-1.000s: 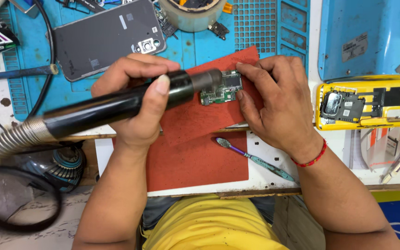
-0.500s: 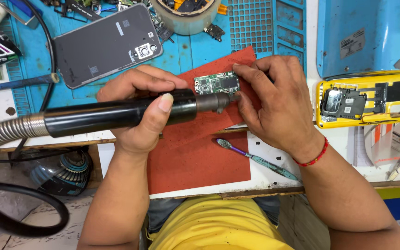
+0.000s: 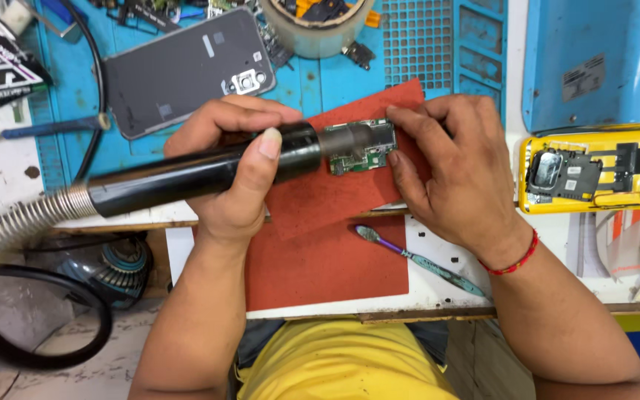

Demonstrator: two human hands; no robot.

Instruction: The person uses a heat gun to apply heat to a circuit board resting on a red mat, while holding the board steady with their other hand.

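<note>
A ribbed metal hose [image 3: 20, 221] runs into one smooth black cylindrical hot-air handle [image 3: 201, 172], which the left hand [image 3: 235, 167] grips with fingers wrapped around it, its grey nozzle over one small green circuit board [image 3: 362, 147]. The board lies on a matte red mat [image 3: 335, 259], pinched at its right edge by the right hand [image 3: 457, 167]. Further right sit one slim teal-tipped tool [image 3: 420, 261] and one glossy yellow phone frame [image 3: 598, 169].

I count two hands: my left hand [image 3: 235, 167] and right hand [image 3: 457, 167]. One black hot-air wand [image 3: 187, 174], one green circuit board [image 3: 361, 148], two red mats [image 3: 335, 259], one grey phone back [image 3: 187, 70] at upper left, one yellow phone frame [image 3: 594, 170] at right, one purple-handled tool [image 3: 420, 261], one round tub [image 3: 320, 26] at the top.
</note>
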